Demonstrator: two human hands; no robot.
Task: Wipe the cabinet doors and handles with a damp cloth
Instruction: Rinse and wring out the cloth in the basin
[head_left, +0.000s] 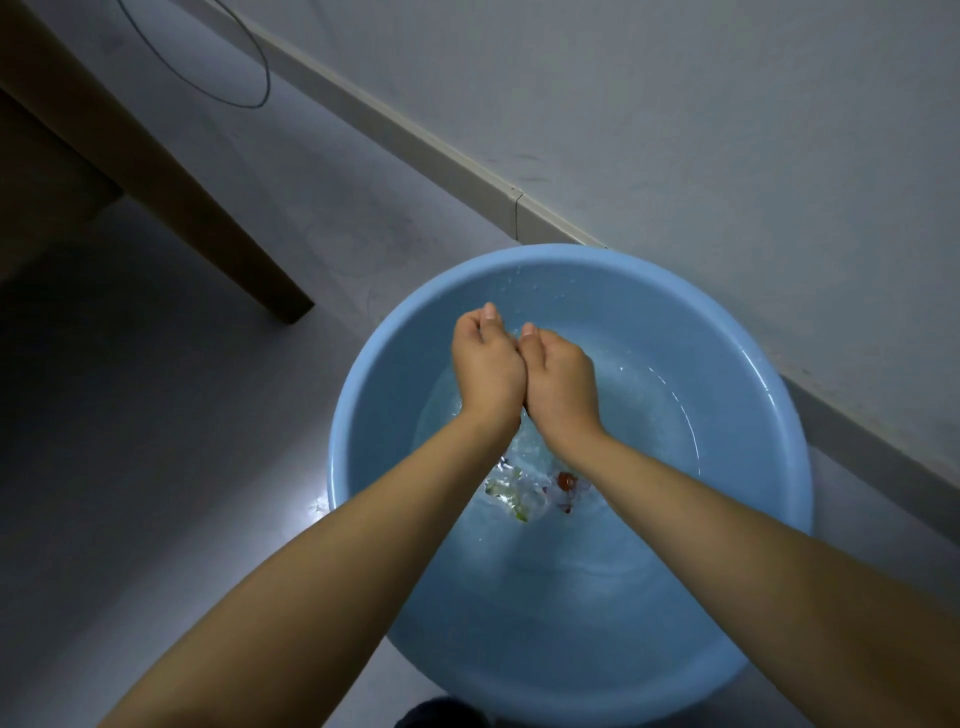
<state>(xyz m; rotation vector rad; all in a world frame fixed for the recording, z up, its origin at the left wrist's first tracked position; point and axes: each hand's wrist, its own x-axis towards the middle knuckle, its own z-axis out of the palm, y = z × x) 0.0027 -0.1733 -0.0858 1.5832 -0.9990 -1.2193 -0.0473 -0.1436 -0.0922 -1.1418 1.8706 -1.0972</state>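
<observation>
Two bare forearms reach in from the bottom edge, converging over a blue basin (363, 395) that sits on a pale floor (156, 415), close to the foot of a wall (727, 130).

Left hand (485, 364) and right hand (561, 382) are pressed side by side, backs up, above the water (649, 415). Fingers of both curl downward and under; thumbs lie along the top, tips pointing away. What the grip of either hand encloses is hidden beneath the hands, so cannot tell whether either has hold of anything.

Cloth: not plainly identifiable. A mottled patch (519, 493) of white, green and red shows through disturbed water just below the wrists, toward the near side of the basin. Could be cloth or a print on the basin floor; cannot tell which.

Water is shallow and rippled around the patch, with droplets on the far inner wall of the basin.

Surroundings: a light skirting strip (415, 140) runs diagonally along the base of the wall. A wooden furniture leg (208, 218) slants down to the floor at left, well apart from the basin. A thin dark cable (262, 62) loops across the wall and floor at the top left. A dark rounded object (441, 714) shows at the bottom edge, just beside the basin's near rim; too cropped to identify.
</observation>
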